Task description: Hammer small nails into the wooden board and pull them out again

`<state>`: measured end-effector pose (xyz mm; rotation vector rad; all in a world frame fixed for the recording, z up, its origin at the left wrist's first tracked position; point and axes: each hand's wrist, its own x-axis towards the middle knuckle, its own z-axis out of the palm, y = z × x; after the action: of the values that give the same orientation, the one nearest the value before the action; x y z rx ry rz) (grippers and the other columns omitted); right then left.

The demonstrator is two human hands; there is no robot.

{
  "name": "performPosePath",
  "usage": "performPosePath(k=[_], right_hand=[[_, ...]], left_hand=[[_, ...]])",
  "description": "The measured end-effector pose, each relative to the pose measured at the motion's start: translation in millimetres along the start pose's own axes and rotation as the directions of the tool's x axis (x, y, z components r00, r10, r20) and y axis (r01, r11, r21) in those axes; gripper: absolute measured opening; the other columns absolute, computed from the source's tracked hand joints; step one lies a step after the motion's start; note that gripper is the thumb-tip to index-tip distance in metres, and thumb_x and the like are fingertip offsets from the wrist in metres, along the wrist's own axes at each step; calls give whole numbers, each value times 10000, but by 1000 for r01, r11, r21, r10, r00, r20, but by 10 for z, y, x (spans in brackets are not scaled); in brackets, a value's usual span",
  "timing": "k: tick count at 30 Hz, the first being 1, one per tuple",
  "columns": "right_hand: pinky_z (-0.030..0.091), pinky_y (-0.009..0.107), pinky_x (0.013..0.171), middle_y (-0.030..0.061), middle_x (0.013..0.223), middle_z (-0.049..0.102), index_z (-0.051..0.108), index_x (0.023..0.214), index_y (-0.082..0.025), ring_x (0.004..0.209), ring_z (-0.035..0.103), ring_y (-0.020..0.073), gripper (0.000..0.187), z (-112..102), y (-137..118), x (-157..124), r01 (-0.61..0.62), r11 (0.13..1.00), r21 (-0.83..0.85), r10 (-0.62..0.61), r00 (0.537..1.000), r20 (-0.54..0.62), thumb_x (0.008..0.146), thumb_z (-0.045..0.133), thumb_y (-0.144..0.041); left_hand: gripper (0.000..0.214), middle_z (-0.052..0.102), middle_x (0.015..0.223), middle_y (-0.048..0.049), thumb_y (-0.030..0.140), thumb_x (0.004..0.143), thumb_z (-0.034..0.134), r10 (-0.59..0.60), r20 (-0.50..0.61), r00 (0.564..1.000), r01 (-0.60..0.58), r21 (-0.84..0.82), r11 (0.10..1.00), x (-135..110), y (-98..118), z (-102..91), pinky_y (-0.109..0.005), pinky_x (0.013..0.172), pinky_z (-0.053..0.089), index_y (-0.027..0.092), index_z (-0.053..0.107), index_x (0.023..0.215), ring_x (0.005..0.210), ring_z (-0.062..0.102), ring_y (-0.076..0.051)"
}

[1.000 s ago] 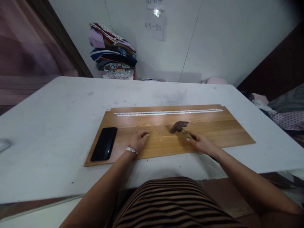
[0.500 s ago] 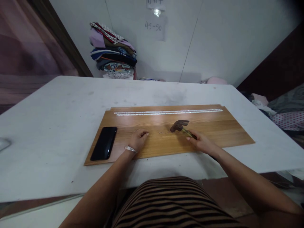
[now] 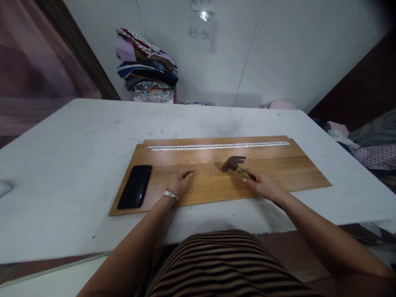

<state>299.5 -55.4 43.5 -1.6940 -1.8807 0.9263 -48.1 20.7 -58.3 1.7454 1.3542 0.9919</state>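
My right hand (image 3: 262, 185) is closed round the handle of a claw hammer (image 3: 234, 163), whose dark head rests on a long wooden board (image 3: 297, 165). My left hand (image 3: 180, 181), with a silver bracelet at the wrist, lies on the board with its fingers curled; whether they pinch anything is too small to see. A row of tiny dark nails (image 3: 213, 173) dots the wood between the two hands. Two thin silvery strips (image 3: 216, 145) run along the board's far edge.
A black phone (image 3: 135, 192) lies face up on the board's left end. The board sits on a white table (image 3: 62, 165). A pile of folded cloth (image 3: 147, 68) stands against the white wall behind. More fabric lies at the right, off the table.
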Motion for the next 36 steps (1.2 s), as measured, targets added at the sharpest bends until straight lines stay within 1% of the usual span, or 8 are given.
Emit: performPosePath(k=[3,8,14,17,20,24,31,36], right_hand=[[561,476,967,90,1166,785,718,1254,-224,1056,722,303,408,5,-13,1,-14,1000,-11,14,1000,12,896,571,-355],[562,486,965,105,1158,787,711,1267,-198,1047,726,308,429,28,13,-3,-22,1000,-15,22,999,32,893,571,-358],[564,486,961,86,1163,790,716,1263,-234,1047,725,303,401,11,25,-2,-5,1000,1,5,1000,4,905,576,-348],[558,488,968,83,1165,787,719,1255,-237,1048,721,296,391,22,32,8,13,1000,11,-13,1000,2,904,574,-332],[565,478,940,82,1132,793,729,1233,-239,1013,724,289,376,34,35,10,8,1000,-2,-8,1000,0,897,584,-328],[564,465,923,82,1095,797,733,1219,-234,988,721,284,367,17,3,-7,18,1000,-10,-18,1000,9,899,576,-320],[561,471,924,92,1095,790,730,1222,-212,1002,719,298,392,-13,-70,-20,-28,1000,1,28,999,19,898,566,-360],[559,468,946,85,1124,793,739,1207,-217,1007,719,286,378,5,-46,-10,17,1000,14,-17,1000,22,883,581,-330]], left_hand=[[272,811,991,-59,386,852,580,28,2,1000,-28,9,1000,-3,-5,4,-429,920,601,232,794,918,956,745,-250],[248,812,951,-47,374,845,594,56,-22,998,-55,30,998,11,-46,24,-411,913,607,242,799,890,931,745,-234],[283,811,995,-45,409,860,582,63,-34,997,-63,9,998,6,-85,25,-403,936,599,248,807,920,969,740,-231],[284,810,1005,-46,402,863,580,52,-26,998,-52,-4,999,-1,-47,6,-407,958,594,249,808,935,984,737,-229],[266,806,977,-48,387,856,587,40,-32,999,-40,-7,999,-2,9,-10,-406,943,599,250,805,920,963,736,-228],[246,798,966,-56,381,849,599,61,-38,997,-62,-14,998,3,50,-13,-403,923,601,250,803,894,942,733,-229],[248,794,970,-67,349,854,593,74,-17,997,-74,13,997,-6,99,-33,-407,905,610,235,809,897,935,729,-231],[229,800,976,-60,302,841,607,51,-5,999,-51,23,998,-8,123,-35,-423,925,607,234,802,939,944,737,-239]])
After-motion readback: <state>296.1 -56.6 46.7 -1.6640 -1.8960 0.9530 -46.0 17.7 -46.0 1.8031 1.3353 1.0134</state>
